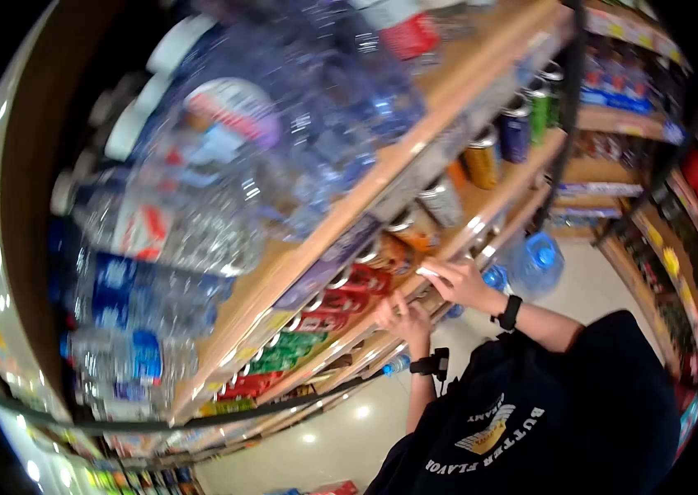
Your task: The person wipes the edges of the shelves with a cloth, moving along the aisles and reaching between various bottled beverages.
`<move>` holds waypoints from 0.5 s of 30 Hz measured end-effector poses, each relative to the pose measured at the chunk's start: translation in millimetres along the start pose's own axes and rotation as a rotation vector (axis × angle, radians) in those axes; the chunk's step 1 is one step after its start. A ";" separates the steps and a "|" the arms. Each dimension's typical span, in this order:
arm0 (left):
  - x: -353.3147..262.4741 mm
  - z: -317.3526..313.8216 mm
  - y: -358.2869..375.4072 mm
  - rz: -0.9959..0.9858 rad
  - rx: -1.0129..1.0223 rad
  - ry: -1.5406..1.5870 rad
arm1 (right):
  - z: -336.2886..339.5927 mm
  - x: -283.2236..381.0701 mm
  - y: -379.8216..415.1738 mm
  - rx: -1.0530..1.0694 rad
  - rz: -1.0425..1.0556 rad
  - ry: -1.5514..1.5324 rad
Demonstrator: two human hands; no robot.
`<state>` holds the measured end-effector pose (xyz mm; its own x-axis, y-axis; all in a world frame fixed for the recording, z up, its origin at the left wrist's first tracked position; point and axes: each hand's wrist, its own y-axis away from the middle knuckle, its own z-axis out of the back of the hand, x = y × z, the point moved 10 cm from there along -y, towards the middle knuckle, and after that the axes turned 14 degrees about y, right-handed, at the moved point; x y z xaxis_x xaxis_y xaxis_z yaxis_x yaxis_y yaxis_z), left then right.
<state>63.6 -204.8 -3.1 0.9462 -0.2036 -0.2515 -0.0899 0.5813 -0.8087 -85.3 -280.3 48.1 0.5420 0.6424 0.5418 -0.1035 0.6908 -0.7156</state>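
Had water bottles (126, 285) crowding the upper shelf (316, 243), overhanging red cans (337, 301) below! Had the left hand (407, 322) beside those, with fingers slightly parted; then the right hand (460, 285) near orange cans (392, 254), couldn't tell if pinching; beyond, a water jug (537, 262)!

Blue jug (539, 254) on pale floor (605, 279)
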 end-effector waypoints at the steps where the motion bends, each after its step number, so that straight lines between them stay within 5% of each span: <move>1: -2.6 -1.0 -3.3 -0.018 -0.016 -0.030 | 7.9 -9.7 -1.8 0.029 0.026 0.077; 10: 1.0 -12.8 -1.2 -0.055 -0.065 -0.056 | 108.0 -178.1 -18.3 -0.071 -0.308 0.228; 11: 1.7 -12.8 -1.1 -0.050 -0.070 -0.060 | 112.1 -186.7 -21.3 0.025 -0.459 0.217; 15: 0.8 -9.3 -3.8 -0.038 -0.034 -0.071 | 121.8 -168.2 -23.5 -0.219 -0.430 0.208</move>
<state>61.8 -214.6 -5.1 0.9686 -0.1682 -0.1829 -0.0625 0.5472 -0.8347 -275.6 -364.2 27.5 0.6537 0.2213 0.7237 0.3295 0.7776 -0.5355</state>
